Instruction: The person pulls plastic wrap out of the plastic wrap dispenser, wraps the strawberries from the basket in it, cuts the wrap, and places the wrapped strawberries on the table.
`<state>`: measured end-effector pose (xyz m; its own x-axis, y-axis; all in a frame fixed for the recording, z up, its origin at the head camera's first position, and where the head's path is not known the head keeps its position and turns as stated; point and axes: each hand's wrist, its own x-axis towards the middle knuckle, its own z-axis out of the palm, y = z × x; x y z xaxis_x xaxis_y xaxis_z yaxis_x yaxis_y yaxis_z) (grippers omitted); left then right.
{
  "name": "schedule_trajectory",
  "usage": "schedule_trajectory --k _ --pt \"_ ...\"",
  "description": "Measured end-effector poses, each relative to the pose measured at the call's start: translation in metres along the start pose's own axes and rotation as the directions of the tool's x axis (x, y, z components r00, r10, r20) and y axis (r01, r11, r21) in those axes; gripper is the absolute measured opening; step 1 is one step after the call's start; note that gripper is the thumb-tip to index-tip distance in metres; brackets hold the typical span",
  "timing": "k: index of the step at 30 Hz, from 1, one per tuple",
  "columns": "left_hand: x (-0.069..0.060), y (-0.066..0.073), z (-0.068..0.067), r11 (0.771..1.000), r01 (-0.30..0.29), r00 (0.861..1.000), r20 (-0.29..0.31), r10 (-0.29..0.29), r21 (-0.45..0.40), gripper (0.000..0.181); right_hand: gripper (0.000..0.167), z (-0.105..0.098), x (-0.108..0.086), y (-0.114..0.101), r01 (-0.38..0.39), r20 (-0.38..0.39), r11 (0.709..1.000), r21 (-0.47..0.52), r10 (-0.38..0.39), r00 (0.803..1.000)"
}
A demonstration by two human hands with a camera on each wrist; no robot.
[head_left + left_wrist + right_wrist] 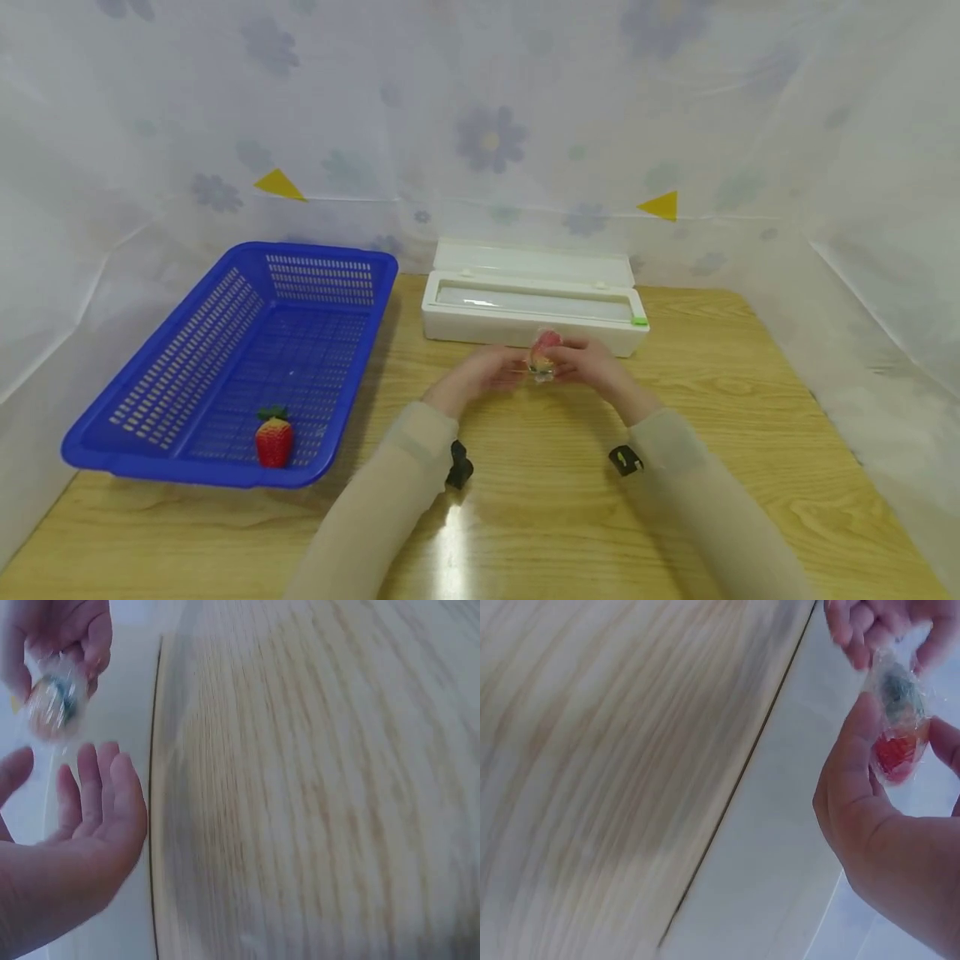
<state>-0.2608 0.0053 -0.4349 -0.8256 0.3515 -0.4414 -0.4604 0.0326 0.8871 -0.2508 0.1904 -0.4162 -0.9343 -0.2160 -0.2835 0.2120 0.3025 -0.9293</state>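
Observation:
A toy strawberry (543,352) wrapped in clear cling film is held up in front of the white box. My right hand (596,367) grips it between thumb and fingers; in the right wrist view the film around the strawberry (896,731) looks crinkled, red at one end and green at the other. My left hand (487,372) is beside it, fingers loosely extended. The left wrist view shows a gap between that hand (82,817) and the wrapped strawberry (54,705). Behind both hands stands a white cling film dispenser (536,323) with its lid raised.
To the left, a blue plastic basket (352,367) contains one unwrapped strawberry (274,442) in its near right corner. The dispenser has a green slider (639,321) at its right end. Flowered white sheeting (487,100) surrounds the wooden table (540,517).

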Motion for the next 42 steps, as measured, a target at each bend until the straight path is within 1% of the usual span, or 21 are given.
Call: schedule_trajectory --k 3,5,6,8,12,13,15,19,20,21,24,28,29,31,32,33,35,36,39,40,42 --pt "0.000 -0.002 -0.007 1.000 0.023 0.994 -0.110 -0.024 -0.007 0.034 0.048 -0.014 -0.005 0.005 -0.019 0.012 0.997 -0.072 0.019 1.000" --pt "0.004 -0.005 -0.015 0.999 0.035 0.981 -0.189 -0.039 -0.026 0.032 0.049 -0.026 -0.008 0.010 -0.033 0.022 0.989 -0.143 0.036 0.999" --pt "0.011 -0.009 -0.020 0.999 0.032 0.975 -0.218 -0.039 -0.033 0.031 0.049 -0.033 -0.011 0.012 -0.041 0.030 0.984 -0.175 0.047 0.998" --pt "0.036 -0.026 -0.037 0.998 0.008 0.969 -0.245 -0.022 -0.055 0.028 0.050 -0.048 -0.015 0.018 -0.063 0.031 0.973 -0.220 0.072 0.997" --pt "0.115 -0.077 -0.078 0.990 -0.039 0.964 -0.264 0.003 -0.132 0.023 0.052 -0.083 -0.024 0.029 -0.123 -0.007 0.960 -0.249 0.125 0.992" --pt "0.131 -0.087 -0.087 0.988 -0.042 0.963 -0.268 0.000 -0.150 0.023 0.052 -0.091 -0.026 0.032 -0.140 -0.022 0.959 -0.246 0.139 0.990" --pt "0.146 -0.096 -0.095 0.986 -0.030 0.955 -0.296 -0.021 -0.166 0.028 0.045 -0.108 -0.030 0.035 -0.169 -0.040 0.961 -0.218 0.164 0.986" --pt "0.158 -0.103 -0.107 0.983 -0.013 0.947 -0.317 -0.047 -0.186 0.035 0.024 -0.135 -0.035 0.042 -0.229 -0.082 0.964 -0.132 0.220 0.972" --pt "0.165 -0.107 -0.111 0.982 -0.011 0.947 -0.317 -0.049 -0.187 0.035 0.023 -0.141 -0.036 0.043 -0.240 -0.087 0.965 -0.103 0.231 0.969" --pt "0.175 -0.113 -0.117 0.981 -0.007 0.948 -0.313 -0.055 -0.194 0.034 0.024 -0.145 -0.037 0.045 -0.252 -0.098 0.965 -0.078 0.244 0.965" --pt "0.217 -0.137 -0.135 0.978 -0.002 0.952 -0.300 -0.063 -0.209 0.035 0.026 -0.155 -0.038 0.048 -0.269 -0.104 0.962 -0.046 0.264 0.959" --pt "0.268 -0.165 -0.156 0.972 0.010 0.952 -0.295 -0.081 -0.236 0.039 0.029 -0.162 -0.039 0.051 -0.280 -0.103 0.953 -0.113 0.269 0.958" --pt "0.277 -0.170 -0.160 0.970 0.007 0.952 -0.295 -0.081 -0.243 0.040 0.030 -0.163 -0.040 0.052 -0.282 -0.106 0.949 -0.139 0.269 0.957" --pt "0.285 -0.173 -0.165 0.966 -0.002 0.954 -0.291 -0.076 -0.258 0.041 0.033 -0.165 -0.040 0.055 -0.282 -0.107 0.939 -0.199 0.265 0.958" --pt "0.279 -0.170 -0.164 0.965 -0.005 0.953 -0.293 -0.075 -0.263 0.041 0.034 -0.165 -0.040 0.057 -0.281 -0.110 0.934 -0.222 0.262 0.959" --pt "0.268 -0.163 -0.160 0.962 -0.010 0.953 -0.293 -0.073 -0.272 0.040 0.034 -0.166 -0.041 0.058 -0.282 -0.111 0.926 -0.250 0.262 0.959" --pt "0.230 -0.140 -0.147 0.961 -0.023 0.951 -0.303 -0.064 -0.276 0.036 0.033 -0.167 -0.042 0.061 -0.282 -0.122 0.913 -0.293 0.257 0.959" --pt "0.205 -0.127 -0.138 0.960 -0.041 0.954 -0.296 -0.045 -0.277 0.033 0.032 -0.168 -0.042 0.062 -0.276 -0.124 0.909 -0.314 0.248 0.961" --pt "0.105 -0.070 -0.100 0.968 -0.059 0.947 -0.321 -0.024 -0.245 0.027 0.038 -0.169 -0.042 0.063 -0.247 -0.138 0.909 -0.335 0.212 0.967" --pt "0.075 -0.053 -0.088 0.971 -0.065 0.945 -0.328 -0.015 -0.230 0.026 0.043 -0.170 -0.041 0.063 -0.236 -0.144 0.911 -0.339 0.197 0.970" --pt "0.031 -0.026 -0.069 0.978 -0.052 0.938 -0.347 -0.023 -0.204 0.028 0.054 -0.170 -0.041 0.064 -0.211 -0.151 0.915 -0.344 0.168 0.974"
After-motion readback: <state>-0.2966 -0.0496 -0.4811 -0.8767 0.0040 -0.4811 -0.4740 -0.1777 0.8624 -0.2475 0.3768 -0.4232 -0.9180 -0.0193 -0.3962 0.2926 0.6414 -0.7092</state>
